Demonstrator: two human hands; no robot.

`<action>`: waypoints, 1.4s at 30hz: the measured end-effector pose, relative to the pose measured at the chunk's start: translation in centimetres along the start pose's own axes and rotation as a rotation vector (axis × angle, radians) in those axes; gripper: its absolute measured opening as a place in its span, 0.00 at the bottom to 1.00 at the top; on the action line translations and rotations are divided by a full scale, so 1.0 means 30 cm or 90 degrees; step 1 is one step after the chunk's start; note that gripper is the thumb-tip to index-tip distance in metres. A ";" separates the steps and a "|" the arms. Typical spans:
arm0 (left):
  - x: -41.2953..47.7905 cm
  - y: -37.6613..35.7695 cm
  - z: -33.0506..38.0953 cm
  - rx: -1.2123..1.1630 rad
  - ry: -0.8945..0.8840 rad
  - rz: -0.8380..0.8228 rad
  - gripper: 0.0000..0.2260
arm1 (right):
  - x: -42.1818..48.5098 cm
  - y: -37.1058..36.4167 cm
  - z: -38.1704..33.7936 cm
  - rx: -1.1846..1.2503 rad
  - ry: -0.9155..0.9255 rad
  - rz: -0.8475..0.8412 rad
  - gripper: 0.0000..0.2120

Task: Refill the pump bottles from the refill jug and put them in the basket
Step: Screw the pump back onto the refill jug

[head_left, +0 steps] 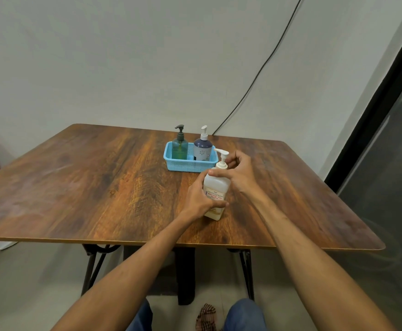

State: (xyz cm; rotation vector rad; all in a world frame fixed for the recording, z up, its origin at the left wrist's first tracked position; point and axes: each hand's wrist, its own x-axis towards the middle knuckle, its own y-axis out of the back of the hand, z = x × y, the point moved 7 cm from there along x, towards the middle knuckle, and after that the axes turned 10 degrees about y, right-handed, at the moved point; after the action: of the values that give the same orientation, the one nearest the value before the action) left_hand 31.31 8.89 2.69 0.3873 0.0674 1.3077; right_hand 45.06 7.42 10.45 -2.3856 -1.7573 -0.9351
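A white pump bottle [216, 185] with a red-lettered label stands on the wooden table [99, 187], a little liquid at its bottom. My left hand [198, 198] wraps around its body. My right hand [237, 174] holds its shoulder just below the white pump head, fingers curled around the neck. Behind it sits a light blue basket [185, 164] holding a green bottle [180, 145] with a dark pump and a dark blue bottle [202, 149] with a white pump, both upright. No refill jug is in view.
A black cable [266, 58] runs down the wall to the table's back edge. A dark glass panel [386, 163] stands at the right. My knees and a checked cloth [206, 316] show below the table's front edge.
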 end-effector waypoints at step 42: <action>-0.030 0.020 0.012 -0.006 0.006 -0.009 0.43 | -0.086 0.054 0.034 0.130 -0.016 -0.022 0.32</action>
State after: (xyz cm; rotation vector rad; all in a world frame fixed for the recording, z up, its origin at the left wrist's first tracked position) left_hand 30.62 8.06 3.06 0.3727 0.0723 1.2950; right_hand 46.48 5.00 8.89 -2.2553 -1.8104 -0.6936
